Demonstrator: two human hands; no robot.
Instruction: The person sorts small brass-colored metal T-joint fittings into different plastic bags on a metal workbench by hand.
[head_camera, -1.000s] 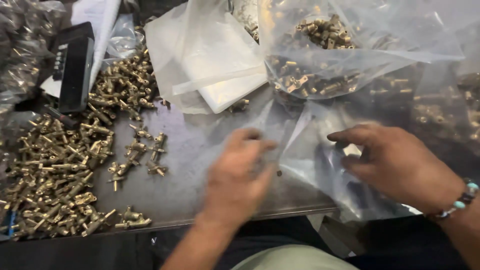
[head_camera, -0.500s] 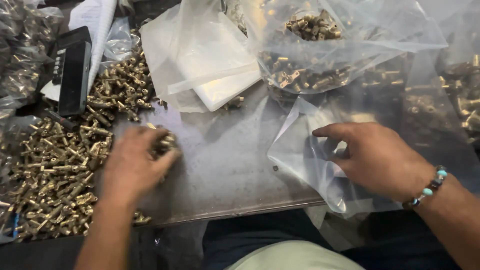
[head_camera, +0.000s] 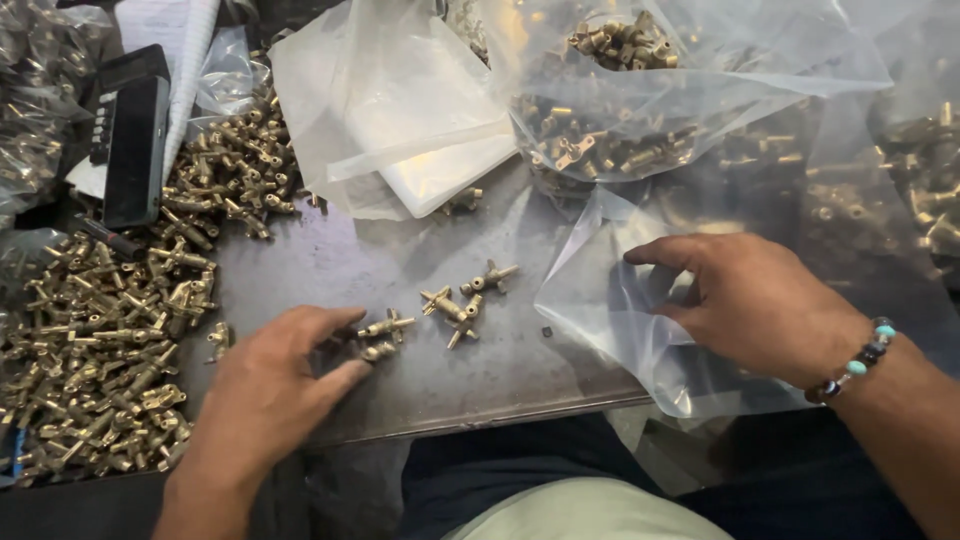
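Our left hand (head_camera: 268, 392) w/ fingers spread, touching small brass fittings (head_camera: 385, 338) mid-table, maybe pinching none. Right hand (head_camera: 755, 305) flat on a limp clear bag (head_camera: 620, 310). Fittings look hard, dense, rolly; we'd pinch by the stem.

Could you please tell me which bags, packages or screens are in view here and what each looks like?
Clear plastic bag: flat and empty-looking, under the right hand.
Clear bag of brass fittings: top centre, bulging.
Flat clear bag: top middle, holding a white sheet.
Black handheld device: upper left, rectangular, dark screen.
Left hand: touching loose brass fittings.
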